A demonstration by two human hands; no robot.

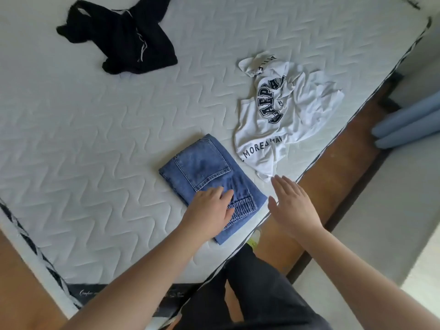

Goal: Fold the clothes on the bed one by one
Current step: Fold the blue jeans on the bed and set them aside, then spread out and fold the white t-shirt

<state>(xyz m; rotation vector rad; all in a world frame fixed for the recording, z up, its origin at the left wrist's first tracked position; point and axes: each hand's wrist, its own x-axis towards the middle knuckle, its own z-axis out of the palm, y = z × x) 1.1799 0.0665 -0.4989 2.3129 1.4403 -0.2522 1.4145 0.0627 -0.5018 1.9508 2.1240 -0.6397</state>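
The left hand [209,210] lies flat, fingers straight, pressing on the near end of the folded jeans [209,177] close to the bed's [95,139] near edge. The right hand [292,206] hovers just right of the jeans, fingers straight and together, holding nothing. A crumpled white shirt [285,115] lies beyond the right hand, and a black garment [123,36] well beyond the left.

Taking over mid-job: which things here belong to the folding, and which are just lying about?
Job:
- folded jeans, left hand pressing on them
- crumpled white T-shirt, unfolded
- crumpled black garment, unfolded
- right hand, open, holding nothing
- mattress

Lying about:
- blue rolls on the floor
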